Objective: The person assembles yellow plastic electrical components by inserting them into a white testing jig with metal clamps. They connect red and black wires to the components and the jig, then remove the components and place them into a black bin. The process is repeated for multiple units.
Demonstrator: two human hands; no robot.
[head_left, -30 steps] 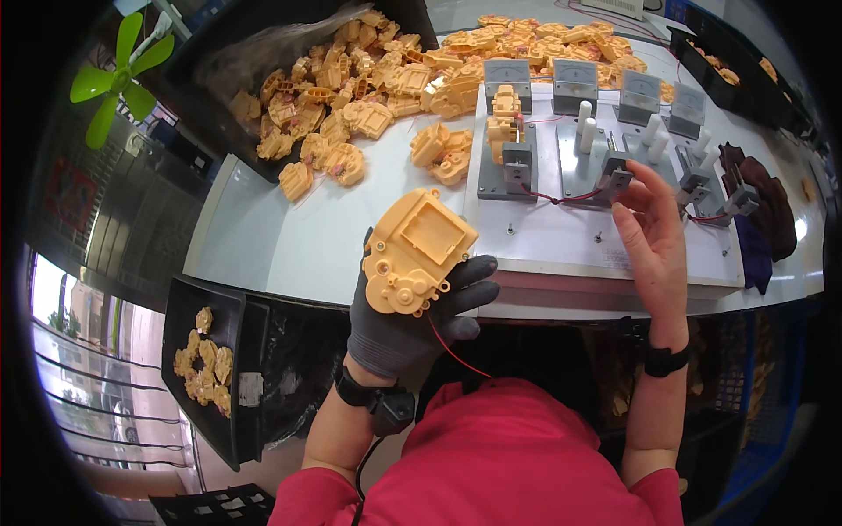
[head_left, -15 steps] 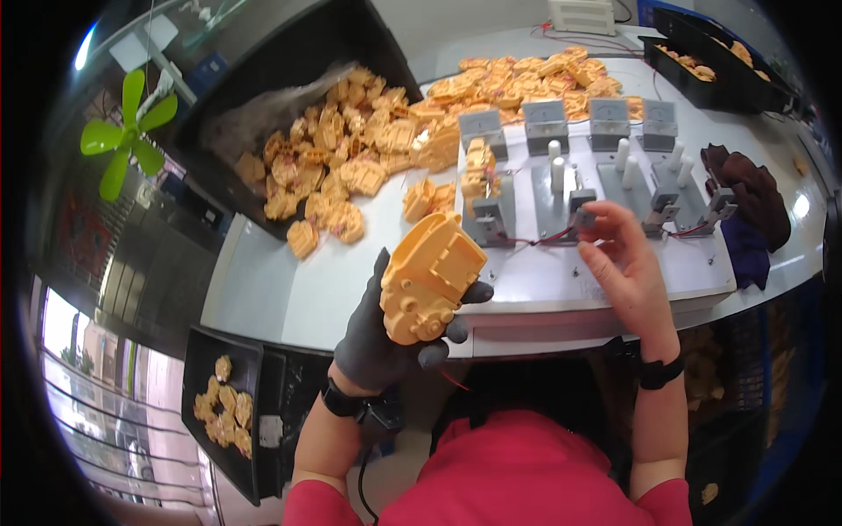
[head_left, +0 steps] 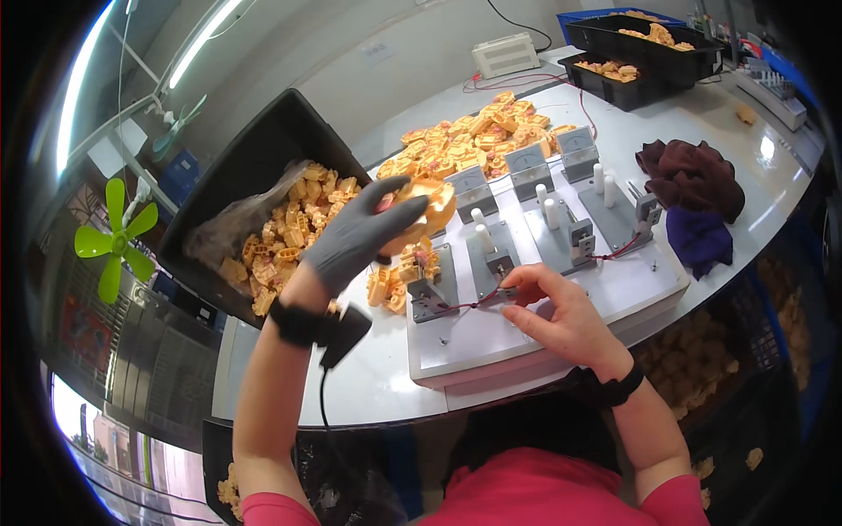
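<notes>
Glove (head_left: 351, 241) hides most of what you hold: your left hand, in grey knit, wraps over an orange plastic part (head_left: 427, 209), and only the part's rounded edge shows past the fingers, at about 2 o'clock from the knuckles. Its shape underneath cannot be made out. Grip is clenched around the part, held up above the white table (head_left: 368, 386), just over the near end of the fixture board (head_left: 544, 307).

Your right hand (head_left: 561, 316) is bare and rests on the board, at 4 o'clock from the held part and well apart from it. Thumb and forefinger pinch at a thin red wire (head_left: 465, 304) beside a small grey clamp block (head_left: 500, 263); fingertips cover the contact point, so you cannot tell whether the wire is truly gripped.

At 12 o'clock from the board lies a heap of orange parts (head_left: 474, 145). At 9 o'clock a black bin (head_left: 237, 188) tilts, more parts spilling from a clear bag inside. Dark red cloth (head_left: 693, 175) sits at 2 o'clock. Black trays (head_left: 640, 53) at the far edge are bent by the lens, contents indistinct. A black wrist strap (head_left: 303, 323) with a cord partly hidden below the table edge.
</notes>
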